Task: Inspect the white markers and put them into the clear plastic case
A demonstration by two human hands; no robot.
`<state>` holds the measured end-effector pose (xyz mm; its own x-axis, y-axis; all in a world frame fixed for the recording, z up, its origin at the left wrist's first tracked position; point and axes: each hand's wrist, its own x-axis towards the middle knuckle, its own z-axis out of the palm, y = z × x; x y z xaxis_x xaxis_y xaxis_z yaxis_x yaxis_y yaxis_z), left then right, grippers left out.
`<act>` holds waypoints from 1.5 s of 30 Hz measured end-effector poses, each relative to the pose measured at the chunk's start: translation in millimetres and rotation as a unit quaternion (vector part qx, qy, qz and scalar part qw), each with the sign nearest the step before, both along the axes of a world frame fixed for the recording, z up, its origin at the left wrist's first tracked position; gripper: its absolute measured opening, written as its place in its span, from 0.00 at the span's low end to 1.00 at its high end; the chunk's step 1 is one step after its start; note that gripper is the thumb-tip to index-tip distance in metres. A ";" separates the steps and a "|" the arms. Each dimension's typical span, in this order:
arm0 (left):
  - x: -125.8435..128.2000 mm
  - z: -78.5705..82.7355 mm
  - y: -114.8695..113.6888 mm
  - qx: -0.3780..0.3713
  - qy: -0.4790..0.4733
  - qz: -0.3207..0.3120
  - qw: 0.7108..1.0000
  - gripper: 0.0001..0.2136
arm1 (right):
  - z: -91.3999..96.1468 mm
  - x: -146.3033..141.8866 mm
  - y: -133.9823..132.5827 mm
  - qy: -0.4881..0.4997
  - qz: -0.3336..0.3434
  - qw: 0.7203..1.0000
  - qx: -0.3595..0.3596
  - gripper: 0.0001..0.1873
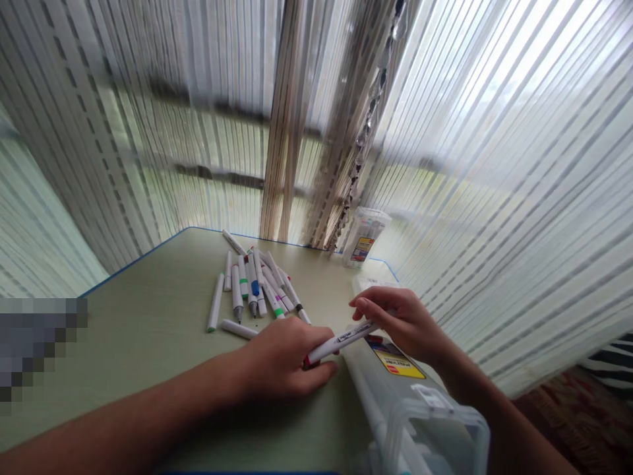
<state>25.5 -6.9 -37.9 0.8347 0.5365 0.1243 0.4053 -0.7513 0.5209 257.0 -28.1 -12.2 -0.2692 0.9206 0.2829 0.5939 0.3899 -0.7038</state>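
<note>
A white marker (349,338) with a red end slants across between my hands. My left hand (291,356) is closed around its red end. Near its other end, my right hand (403,320) pinches the same marker between thumb and fingers. Below my right hand, a clear plastic case (420,402) with a yellow and black label lies on its side, its open end toward me and some markers inside. Beyond my left hand is a loose pile of white markers (252,274) with green, blue, red and purple marks; a few show grey tips. One marker (237,328) lies partly behind my left hand.
A second clear case (366,237) stands upright at the table's far edge. A white, partly hidden box (376,284) is behind my right hand. The pale green table (148,316) has a blue rim. String curtains (222,132) hang close behind it.
</note>
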 end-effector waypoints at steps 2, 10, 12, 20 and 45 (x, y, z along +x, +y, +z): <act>0.5 -0.8 0.6 0.005 0.001 0.000 1.000 0.09 | -0.7 1.0 0.6 0.003 0.002 1.000 -0.004 0.20; 0.7 -0.9 0.9 0.004 -0.004 -0.005 1.000 0.09 | -0.5 0.9 0.6 0.001 0.003 1.000 0.000 0.20; 0.7 -0.9 1.0 0.002 -0.007 -0.005 1.000 0.09 | -0.5 0.7 0.5 0.000 0.001 1.000 0.000 0.20; 1.8 -3.4 1.3 -0.014 -0.025 0.003 1.000 0.09 | -2.6 1.6 0.7 -0.001 -0.005 1.000 -0.008 0.20; -0.4 -7.4 3.9 0.000 -0.023 0.000 1.000 0.10 | -4.6 2.7 1.4 0.009 -0.010 1.000 -0.010 0.19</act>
<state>25.1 -3.0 -45.3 0.8280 0.5363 0.1636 0.3804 -0.7517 0.5388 259.7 -26.7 -16.7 -0.2450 0.9314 0.2693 0.5892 0.3636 -0.7216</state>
